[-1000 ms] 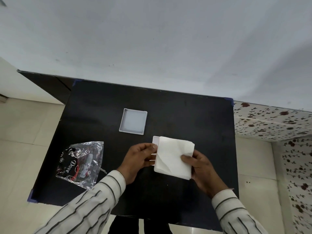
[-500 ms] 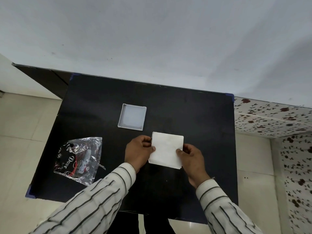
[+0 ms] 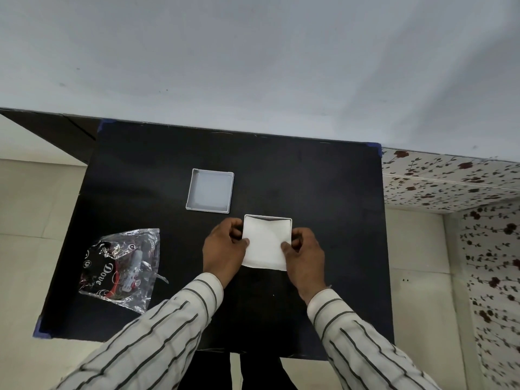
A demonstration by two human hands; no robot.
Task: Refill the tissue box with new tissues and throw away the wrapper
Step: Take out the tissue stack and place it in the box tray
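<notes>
Head view, looking down on a black table [image 3: 309, 187] set against a pale wall.

Tissue box [image 3: 268, 219]: white, square, open on top, sitting on the table near centre, slightly toward me. Only its far rim and far corners show clearly; a dark gap is visible just inside that far rim.

Tissues [image 3: 266, 244]: a white folded stack lying over and into the box mouth, its near edge hanging past the box toward me.

Left hand [image 3: 223, 253]: at the left side of the stack, thumb pressed on its top surface, fingers curled against the box side. Right hand [image 3: 305, 256]: mirrored on the right side, thumb on top of the stack. Both hands are clamped on the tissues.

Lid [image 3: 210, 190]: grey-white shallow tray, hollow side up, just beyond the box and to its left, not touching it.

Wrapper [image 3: 121, 267]: crumpled clear plastic with black print, lying on the table's left part, well apart from the hands.
</notes>
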